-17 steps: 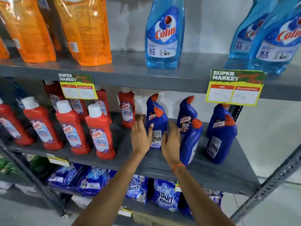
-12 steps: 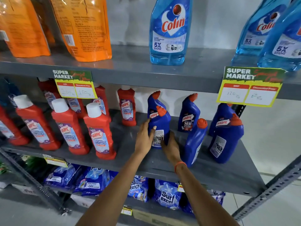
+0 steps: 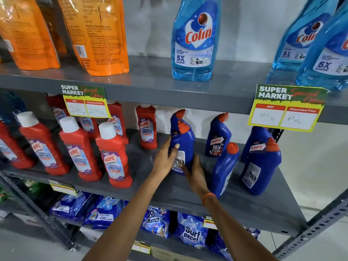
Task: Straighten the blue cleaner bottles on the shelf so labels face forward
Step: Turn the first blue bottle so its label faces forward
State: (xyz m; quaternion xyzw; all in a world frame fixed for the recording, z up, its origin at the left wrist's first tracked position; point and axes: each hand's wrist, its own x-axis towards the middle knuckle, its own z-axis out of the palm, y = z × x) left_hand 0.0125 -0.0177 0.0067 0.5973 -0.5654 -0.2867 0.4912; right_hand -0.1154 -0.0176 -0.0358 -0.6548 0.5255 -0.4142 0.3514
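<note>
Several dark blue Harpic bottles with orange caps stand on the middle grey shelf (image 3: pixel 244 208). My left hand (image 3: pixel 165 157) and my right hand (image 3: pixel 195 172) both grip the front left blue bottle (image 3: pixel 185 142), which shows its white back label. Behind it stands another blue bottle (image 3: pixel 177 117), mostly hidden. A middle back bottle (image 3: pixel 218 136) shows its front label. A front middle bottle (image 3: pixel 224 168) is turned sideways. At the right, a front bottle (image 3: pixel 259 166) shows its back label and a rear bottle (image 3: pixel 256 140) faces forward.
Red Harpic bathroom cleaner bottles (image 3: pixel 113 155) fill the shelf's left half. Light blue Colin bottles (image 3: pixel 195 38) and orange pouches (image 3: pixel 98 34) stand on the upper shelf. Price tags (image 3: pixel 286 108) hang from its edge. Surf Excel packs (image 3: pixel 190 230) lie on the lower shelf.
My right hand slid from the sideways middle bottle to the front left bottle, and both hands now grip it. The camera moved closer.
</note>
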